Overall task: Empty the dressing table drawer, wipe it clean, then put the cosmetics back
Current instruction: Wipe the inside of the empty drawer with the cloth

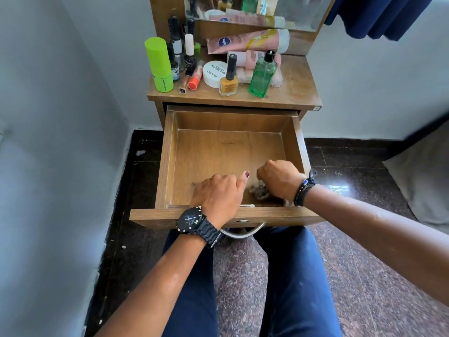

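- The drawer [167,152] is pulled fully out of the dressing table [295,93], with only the 2 hands and a cloth inside.
- A crumpled grey cloth [260,192] is gripped in the curled right hand [279,180] at the front right corner.
- The left hand [216,195] is laid over the front edge, fingers bent, nothing visibly held.
- The cosmetics [228,76] are gathered on the tabletop.
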